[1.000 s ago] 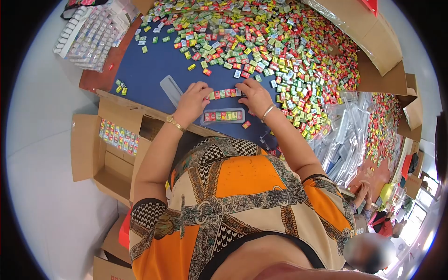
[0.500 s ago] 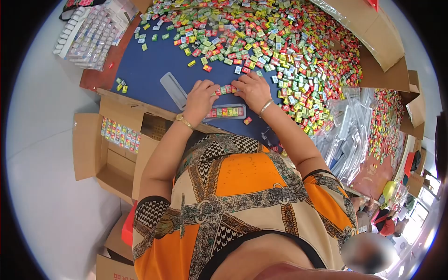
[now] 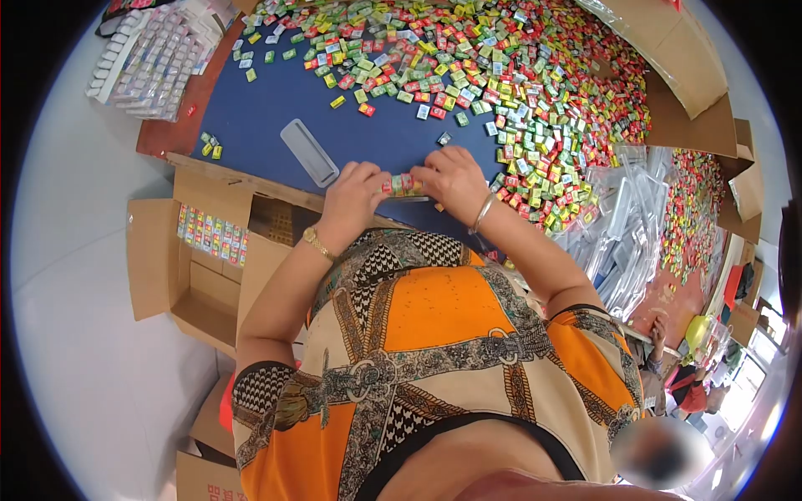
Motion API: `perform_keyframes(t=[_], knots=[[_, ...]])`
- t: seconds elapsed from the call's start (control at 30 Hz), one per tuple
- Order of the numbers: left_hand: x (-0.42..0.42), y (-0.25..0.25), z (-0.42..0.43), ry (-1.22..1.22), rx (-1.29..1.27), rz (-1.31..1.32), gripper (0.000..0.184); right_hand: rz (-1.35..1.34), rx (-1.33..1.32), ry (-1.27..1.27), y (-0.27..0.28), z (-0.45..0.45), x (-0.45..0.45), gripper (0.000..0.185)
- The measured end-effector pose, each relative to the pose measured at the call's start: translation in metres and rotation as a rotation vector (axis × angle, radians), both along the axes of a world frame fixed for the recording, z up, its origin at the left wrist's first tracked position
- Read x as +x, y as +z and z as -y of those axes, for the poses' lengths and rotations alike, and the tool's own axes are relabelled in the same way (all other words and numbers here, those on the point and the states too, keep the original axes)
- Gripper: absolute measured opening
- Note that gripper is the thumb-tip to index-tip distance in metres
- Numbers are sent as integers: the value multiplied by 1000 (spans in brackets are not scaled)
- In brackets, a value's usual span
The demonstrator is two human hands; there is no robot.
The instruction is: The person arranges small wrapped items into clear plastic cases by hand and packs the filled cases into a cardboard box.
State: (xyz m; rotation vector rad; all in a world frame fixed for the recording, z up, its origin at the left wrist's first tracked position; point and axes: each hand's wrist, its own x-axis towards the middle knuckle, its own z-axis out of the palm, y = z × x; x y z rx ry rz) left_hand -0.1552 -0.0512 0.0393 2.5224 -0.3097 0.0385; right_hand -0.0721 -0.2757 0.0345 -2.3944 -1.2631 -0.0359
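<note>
My left hand (image 3: 352,202) and my right hand (image 3: 455,185) pinch the two ends of a short row of small coloured blocks (image 3: 403,184) in red, green and yellow wrapping. The row is held low, close to the table's front edge. Just below it, a strip of a clear plastic tray (image 3: 411,199) shows; the row and my fingers hide most of that tray. Left of my left hand lies another clear plastic tray or lid (image 3: 309,154), flat and slanted on the blue table top (image 3: 251,113). Beyond my right hand sits a loose block (image 3: 444,138).
A large heap of the same blocks (image 3: 535,108) spreads over the far and right side. Clear plastic packaging (image 3: 622,225) is piled at right. Open cardboard boxes (image 3: 213,288) stand at lower left; stacked white packs (image 3: 154,63) lie upper left. Another person's hand (image 3: 658,332) appears at right.
Both hands have brought the row of blocks towards my body, over the tray with blocks in it, which is now mostly covered. The view has shifted slightly.
</note>
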Motion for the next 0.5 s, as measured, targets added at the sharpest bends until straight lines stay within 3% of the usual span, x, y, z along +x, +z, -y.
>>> perform_keyframes(t=[0.2, 0.5], knots=[[-11, -2, -4, 26, -44, 89, 28, -55, -4, -94, -6, 9, -18, 38], [-14, -8, -10, -120, -28, 194, 29, -82, 114, -144, -6, 7, -33, 35]])
